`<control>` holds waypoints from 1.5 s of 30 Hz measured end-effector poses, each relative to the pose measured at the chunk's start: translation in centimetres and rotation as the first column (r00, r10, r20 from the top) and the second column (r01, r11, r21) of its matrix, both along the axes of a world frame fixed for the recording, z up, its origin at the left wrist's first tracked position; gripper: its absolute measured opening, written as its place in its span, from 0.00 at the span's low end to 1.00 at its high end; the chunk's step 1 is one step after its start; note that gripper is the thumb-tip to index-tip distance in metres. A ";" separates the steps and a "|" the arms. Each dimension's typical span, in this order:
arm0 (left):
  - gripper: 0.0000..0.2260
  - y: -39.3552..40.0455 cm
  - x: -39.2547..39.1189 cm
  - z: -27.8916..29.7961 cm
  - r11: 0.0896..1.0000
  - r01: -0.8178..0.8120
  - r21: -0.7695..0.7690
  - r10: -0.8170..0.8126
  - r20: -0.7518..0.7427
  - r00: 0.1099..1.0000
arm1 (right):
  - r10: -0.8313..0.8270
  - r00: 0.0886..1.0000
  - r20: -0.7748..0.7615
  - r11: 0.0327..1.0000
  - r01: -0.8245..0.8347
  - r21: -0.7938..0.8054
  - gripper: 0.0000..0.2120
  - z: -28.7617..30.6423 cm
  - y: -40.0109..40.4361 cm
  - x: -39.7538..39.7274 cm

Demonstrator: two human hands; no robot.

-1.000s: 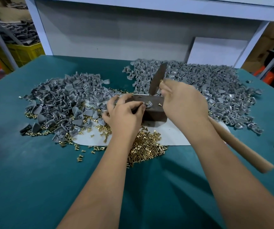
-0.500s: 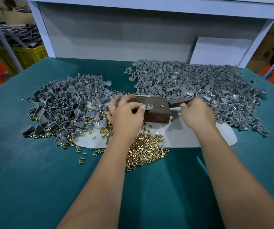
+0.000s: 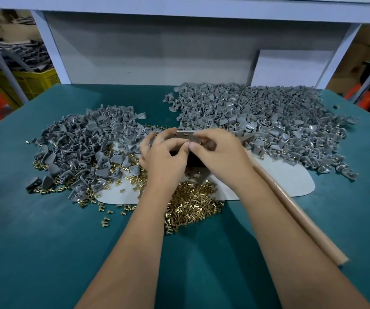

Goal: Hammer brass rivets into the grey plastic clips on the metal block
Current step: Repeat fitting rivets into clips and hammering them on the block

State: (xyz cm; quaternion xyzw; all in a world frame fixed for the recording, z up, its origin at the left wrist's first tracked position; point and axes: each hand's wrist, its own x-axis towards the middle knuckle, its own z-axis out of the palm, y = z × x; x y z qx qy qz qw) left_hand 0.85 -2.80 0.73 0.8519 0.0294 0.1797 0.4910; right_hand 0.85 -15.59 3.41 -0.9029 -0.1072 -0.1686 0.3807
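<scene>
Mostly hidden: metal block (image 3: 182, 135) under both hands, grip unclear.

Block (image 3: 185, 137) mid-table, under both hands.
Clip heaps (image 3: 83, 141) lie left and behind-right; rivets (image 3: 193, 204) in front; hammer (image 3: 295, 210) right.

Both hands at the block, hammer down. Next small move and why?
Probably seat the rivet, then pick the hammer up again. The left hand and right hand meet fingertip to fingertip over the metal block, apparently pinching something too small to see, and the hammer's handle lies untouched beside the right forearm.
</scene>
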 end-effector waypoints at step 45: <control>0.11 3.3 -0.1 1.6 0.619 -0.140 -0.773 0.427 0.181 0.886 | 0.180 0.973 0.147 0.977 -0.160 -0.144 0.08 -2.3 7.8 -1.3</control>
